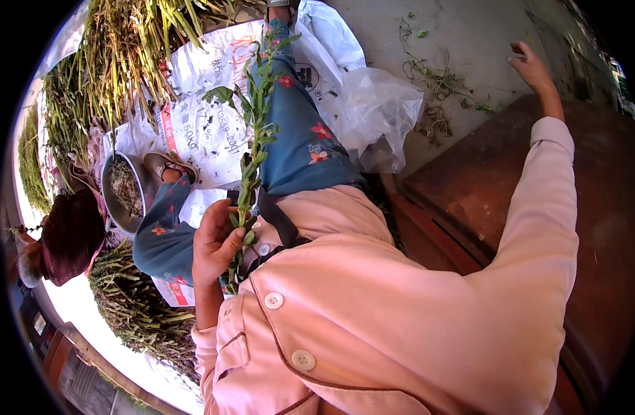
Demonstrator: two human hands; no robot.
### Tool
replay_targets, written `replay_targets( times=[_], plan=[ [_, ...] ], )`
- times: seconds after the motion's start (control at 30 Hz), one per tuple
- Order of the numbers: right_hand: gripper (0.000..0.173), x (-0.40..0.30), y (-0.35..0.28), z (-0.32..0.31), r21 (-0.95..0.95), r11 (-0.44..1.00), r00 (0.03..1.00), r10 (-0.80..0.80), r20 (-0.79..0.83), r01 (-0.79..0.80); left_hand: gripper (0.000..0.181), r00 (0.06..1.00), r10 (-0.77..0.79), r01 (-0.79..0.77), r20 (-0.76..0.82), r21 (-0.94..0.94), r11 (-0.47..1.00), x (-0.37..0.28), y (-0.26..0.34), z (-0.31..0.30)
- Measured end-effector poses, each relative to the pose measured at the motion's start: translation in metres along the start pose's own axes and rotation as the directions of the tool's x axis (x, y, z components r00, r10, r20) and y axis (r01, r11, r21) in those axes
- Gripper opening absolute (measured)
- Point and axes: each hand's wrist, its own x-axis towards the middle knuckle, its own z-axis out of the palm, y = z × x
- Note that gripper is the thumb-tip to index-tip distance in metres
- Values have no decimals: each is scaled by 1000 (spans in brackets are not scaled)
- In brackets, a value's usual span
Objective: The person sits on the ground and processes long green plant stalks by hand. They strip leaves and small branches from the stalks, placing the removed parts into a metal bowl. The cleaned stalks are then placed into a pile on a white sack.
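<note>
My left hand (216, 244) grips a long green plant stalk (255, 124) near its lower part, between thumb and fingers. Narrow pods and a few leaves line the stalk, which runs upright in the view across my blue flowered trousers; its lower end lies against my pink jacket. Far out at the upper right, my right hand (530, 67) is raised over the grey floor, fingers bent and apart, with nothing visible in it. Left of my legs, a metal basin (150, 187) holds dry brown plant debris.
Printed white woven sacks (208, 129) lie under my legs. Cut stalks form bundles at upper left (130, 57) and lower left (136, 295). Another person in dark red (71, 236) is at far left. Clear plastic (382, 109), uprooted plants (442, 83) and a rusty brown surface (478, 187) lie rightward.
</note>
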Motion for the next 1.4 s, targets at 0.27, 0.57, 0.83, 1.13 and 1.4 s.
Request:
replay_targets(
  times=[0.27,0.57,0.83,1.13,1.4],
  plan=[
    [39,-21,-92,142,268,962,935,-48,352,-51,41,1000,-19,20,12,-117,993,-2,1,-15],
    [34,-53,-111,206,101,991,778,-129,615,84,38,995,82,-88,-53,-119,989,-9,-8,-22],
    [31,-62,-282,170,770,638,727,-524,443,-10,30,972,220,-197,-87,220,955,-12,-16,-23],
    [37,-120,-404,210,795,-131,676,-618,402,-593,27,926,332,-293,-180,213,932,-75,-17,-60],
    [41,-109,-400,194,794,-146,705,-572,419,-590,32,963,162,-124,-216,183,975,-134,-84,-57]
  ],
)
